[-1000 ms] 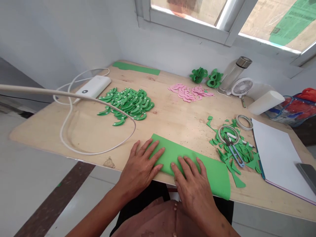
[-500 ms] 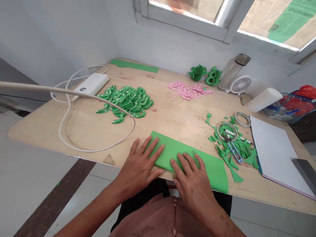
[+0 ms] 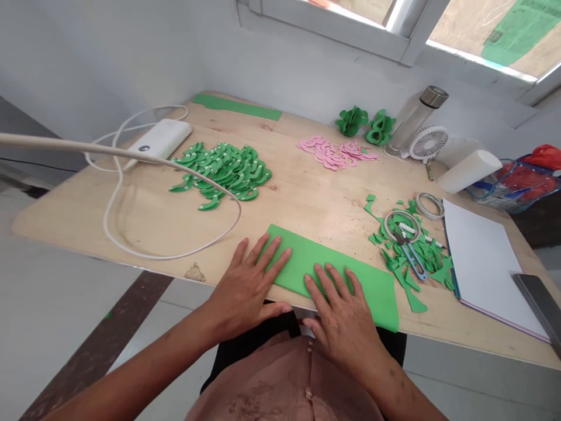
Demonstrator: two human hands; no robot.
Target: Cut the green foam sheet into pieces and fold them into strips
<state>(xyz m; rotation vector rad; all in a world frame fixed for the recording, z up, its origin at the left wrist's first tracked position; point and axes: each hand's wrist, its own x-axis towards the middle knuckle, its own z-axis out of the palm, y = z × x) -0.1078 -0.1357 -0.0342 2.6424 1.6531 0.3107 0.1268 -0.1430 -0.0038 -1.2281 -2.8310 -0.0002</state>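
Note:
A long green sheet (image 3: 307, 251), apparently folded paper or thin foam, lies along the table's front edge. My left hand (image 3: 248, 286) rests with spread fingers on its left end, the thumb out at the table edge. Flat on the middle of the sheet are the fingers of my right hand (image 3: 342, 307), also stretched out. Neither hand grips anything. Right of the sheet, green offcuts (image 3: 421, 257) lie in a heap, with small blue-handled snips (image 3: 412, 257), a tape roll (image 3: 402, 227) and a white pen (image 3: 409, 229) on top.
Behind my left hand is a pile of green curved cutouts (image 3: 232, 169); pink cutouts (image 3: 335, 153) lie further back. A white cable (image 3: 175, 256) loops near a power bank (image 3: 162, 139). A bottle (image 3: 418, 120), small fan (image 3: 429, 142), white paper (image 3: 486, 257) and phone (image 3: 539, 301) stand or lie rightward.
The view has shifted slightly, so the table appears higher. Both hands remain flat on the green sheet, with fingers only slightly moved.

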